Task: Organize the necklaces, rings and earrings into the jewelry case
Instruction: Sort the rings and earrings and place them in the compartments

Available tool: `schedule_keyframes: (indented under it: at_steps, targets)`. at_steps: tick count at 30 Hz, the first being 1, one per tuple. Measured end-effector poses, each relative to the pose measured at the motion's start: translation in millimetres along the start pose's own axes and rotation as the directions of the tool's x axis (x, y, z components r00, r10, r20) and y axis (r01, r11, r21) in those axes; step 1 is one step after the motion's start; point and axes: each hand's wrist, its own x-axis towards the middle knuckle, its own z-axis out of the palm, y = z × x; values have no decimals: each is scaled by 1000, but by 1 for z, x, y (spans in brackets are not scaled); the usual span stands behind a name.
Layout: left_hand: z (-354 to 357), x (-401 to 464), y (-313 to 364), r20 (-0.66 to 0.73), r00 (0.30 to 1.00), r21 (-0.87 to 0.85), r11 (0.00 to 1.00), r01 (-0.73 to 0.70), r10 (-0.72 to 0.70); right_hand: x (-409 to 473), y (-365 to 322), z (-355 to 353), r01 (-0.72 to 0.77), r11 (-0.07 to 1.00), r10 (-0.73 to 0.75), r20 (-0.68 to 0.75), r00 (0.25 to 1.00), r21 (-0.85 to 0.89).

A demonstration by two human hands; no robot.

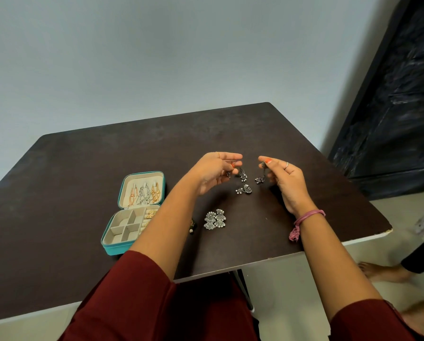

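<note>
Jewelry case (112,239) stands open near the table's (83,168) left front edge. Necklaces (144,193) hang in its lid and rings (150,214) fill the right-hand slots; the divided compartments appear bare. Judged partly done: earrings remain outside.

Left hand (212,172) pinches a small dark earring (241,175), which dangles below the fingertips. Right hand (286,179) pinches a similar earring (260,179), likewise hanging. Both are raised mid-table, well apart from the case.

A third small earring (244,190) lies on the table between the hands. A fan-shaped pair (214,219) lies nearer the front edge.
</note>
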Motion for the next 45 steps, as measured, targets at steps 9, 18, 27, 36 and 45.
schedule_keyframes:
  at_steps: [9, 18, 27, 36, 45]
  targets:
    - [-5, -11, 3, 95, 995, -23, 1000, 14, -12, 0, -2, 0, -9, 1000, 9, -19, 1000, 12]
    - [-1, -20, 2, 79, 996, -77, 996, -42, 48, -6, -2, 1, 53, 998, -52, 35, 998, -43]
    - [3, -23, -3, -62, 983, 103, 980, -168, 175, -13, -8, 0, 30, 999, -30, 10, 999, 12]
    - [3, -29, 3, -59, 926, 371, 869, -326, 372, -18, -22, 0, 127, 982, -121, 53, 991, -141]
    - [-3, -44, 4, -173, 930, -11, 944, -331, 324, -22, -48, 10, 247, 909, -197, 177, 964, -336]
